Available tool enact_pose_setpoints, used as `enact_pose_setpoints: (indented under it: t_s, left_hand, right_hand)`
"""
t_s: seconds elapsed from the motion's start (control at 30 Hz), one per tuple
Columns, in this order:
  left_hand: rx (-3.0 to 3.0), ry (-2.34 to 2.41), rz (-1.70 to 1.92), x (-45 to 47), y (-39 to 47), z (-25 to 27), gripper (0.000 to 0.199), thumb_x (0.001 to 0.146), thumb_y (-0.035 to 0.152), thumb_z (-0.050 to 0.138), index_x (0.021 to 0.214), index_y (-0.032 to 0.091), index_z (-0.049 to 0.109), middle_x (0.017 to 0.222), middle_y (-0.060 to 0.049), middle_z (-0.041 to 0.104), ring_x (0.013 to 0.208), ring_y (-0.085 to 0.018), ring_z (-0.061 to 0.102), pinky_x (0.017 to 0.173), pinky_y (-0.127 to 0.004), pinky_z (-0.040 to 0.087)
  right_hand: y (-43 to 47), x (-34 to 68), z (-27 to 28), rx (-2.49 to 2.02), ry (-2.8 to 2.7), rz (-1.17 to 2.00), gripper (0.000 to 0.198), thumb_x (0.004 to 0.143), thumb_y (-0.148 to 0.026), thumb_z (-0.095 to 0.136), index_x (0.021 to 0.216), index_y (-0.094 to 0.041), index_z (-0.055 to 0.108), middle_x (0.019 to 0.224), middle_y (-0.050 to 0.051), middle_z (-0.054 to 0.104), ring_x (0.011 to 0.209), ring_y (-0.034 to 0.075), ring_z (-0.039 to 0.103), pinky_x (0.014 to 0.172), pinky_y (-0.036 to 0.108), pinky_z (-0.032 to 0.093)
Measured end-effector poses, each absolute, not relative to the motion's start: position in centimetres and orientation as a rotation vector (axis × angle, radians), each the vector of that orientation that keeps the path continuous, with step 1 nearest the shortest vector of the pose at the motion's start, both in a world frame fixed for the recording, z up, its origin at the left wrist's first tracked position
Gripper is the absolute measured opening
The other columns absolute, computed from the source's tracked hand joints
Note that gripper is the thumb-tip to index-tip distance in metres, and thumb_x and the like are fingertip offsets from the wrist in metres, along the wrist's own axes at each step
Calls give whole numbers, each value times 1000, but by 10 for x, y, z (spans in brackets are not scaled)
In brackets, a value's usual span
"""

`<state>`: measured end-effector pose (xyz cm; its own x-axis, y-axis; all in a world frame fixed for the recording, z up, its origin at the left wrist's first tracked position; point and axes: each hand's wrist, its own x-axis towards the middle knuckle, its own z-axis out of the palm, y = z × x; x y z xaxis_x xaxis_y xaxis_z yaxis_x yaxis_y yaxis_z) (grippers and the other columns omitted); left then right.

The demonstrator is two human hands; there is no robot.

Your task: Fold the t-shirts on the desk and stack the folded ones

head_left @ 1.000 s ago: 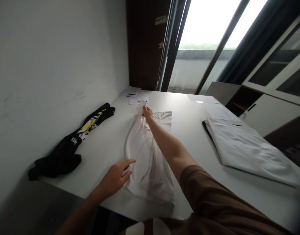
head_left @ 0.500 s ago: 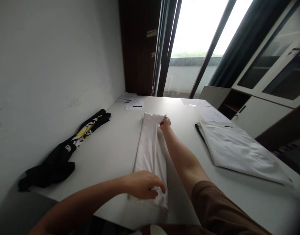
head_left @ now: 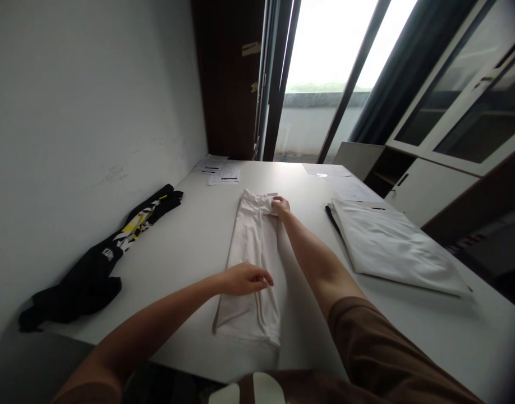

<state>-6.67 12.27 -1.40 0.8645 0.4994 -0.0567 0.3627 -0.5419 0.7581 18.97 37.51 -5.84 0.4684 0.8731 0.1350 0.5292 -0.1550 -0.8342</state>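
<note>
A pair of white trousers (head_left: 244, 247) lies folded lengthwise on the white table, with the gathered waistband at the far end and the leg hems near me. At the far right corner, my right hand (head_left: 281, 206) is closed on the waistband. My left hand (head_left: 245, 279) is over the middle of the legs, its fingers loosely bent and apart, holding nothing. Whether its underside touches the cloth I cannot tell.
A black garment with yellow and white print (head_left: 101, 258) lies along the wall at left. Folded white cloth (head_left: 396, 247) with a dark edge rests on the table at right. Paper sheets (head_left: 224, 173) lie toward the back. The table's near edge runs close to me.
My left hand has moved from near the hems up to the middle of the legs. The trousers look spread wider at the near end. My right hand stays at the waistband.
</note>
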Motion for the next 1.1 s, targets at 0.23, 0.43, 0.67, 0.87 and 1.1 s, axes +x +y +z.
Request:
enact_pose_setpoints:
  t_s: [0.23,0.43,0.67,0.87,1.1]
  left_hand:
    - [2650,600,391,-68,110,-38,26,93,24,64,117,24,74,110,-8,70,108,-25,61,105,-39,43]
    - [2753,503,336,-71,104,-41,53,95,44,66,143,24,58,151,-13,53,143,-32,44,123,-50,26]
    - [2828,456,172,-61,85,-41,65,104,55,46,161,24,38,170,-13,28,158,-35,20,126,-63,12]
    - [2805,471,138,-58,72,-33,66,106,58,42,162,24,36,171,-13,26,159,-35,19,126,-63,12]
    - [2817,434,107,-55,62,-27,66,105,56,45,161,22,37,171,-14,25,158,-37,19,125,-65,13]
  right_hand:
    - [378,205,-63,-2004,-1258,347,45,88,-13,49,125,-22,71,119,11,75,111,23,69,97,33,52]
    - [367,208,-71,-2024,-1435,261,44,92,-16,51,131,-22,70,128,13,72,115,26,68,100,37,50]
    - [365,183,-61,-1997,-1619,149,47,96,-20,51,142,-24,61,142,11,63,121,25,63,104,35,46]
    - [365,156,-60,-1973,-1740,244,51,102,-39,51,152,-28,50,132,9,69,118,27,65,99,37,48]
    - [370,139,-55,-2028,-1797,161,37,104,-38,46,129,-26,71,120,14,73,112,30,67,94,38,48]
